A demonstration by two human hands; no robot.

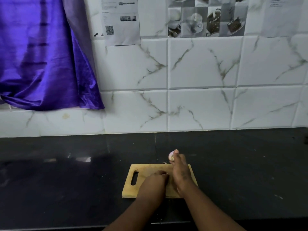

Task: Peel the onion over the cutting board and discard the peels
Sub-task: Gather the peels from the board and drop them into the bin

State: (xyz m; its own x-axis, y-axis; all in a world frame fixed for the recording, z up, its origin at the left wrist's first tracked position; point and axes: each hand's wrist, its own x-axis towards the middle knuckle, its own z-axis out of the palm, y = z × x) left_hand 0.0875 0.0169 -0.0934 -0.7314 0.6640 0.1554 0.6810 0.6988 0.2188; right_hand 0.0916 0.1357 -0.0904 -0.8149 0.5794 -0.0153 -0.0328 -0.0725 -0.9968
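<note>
A small pale pink onion (171, 157) is held up in my right hand (180, 172) above the far edge of the wooden cutting board (141, 170). Fingers wrap most of the onion, and only its left side shows. My left hand (157, 178) rests low over the middle of the board with its fingers curled. Whether it holds a peel is hidden. The board lies flat on the black counter (66, 180) with its handle slot at the left.
A white marble-pattern tiled wall (200, 80) rises behind the counter, with papers taped on it. A purple cloth (41, 64) hangs at the upper left. Tiny scraps lie on the counter just past the board's far edge.
</note>
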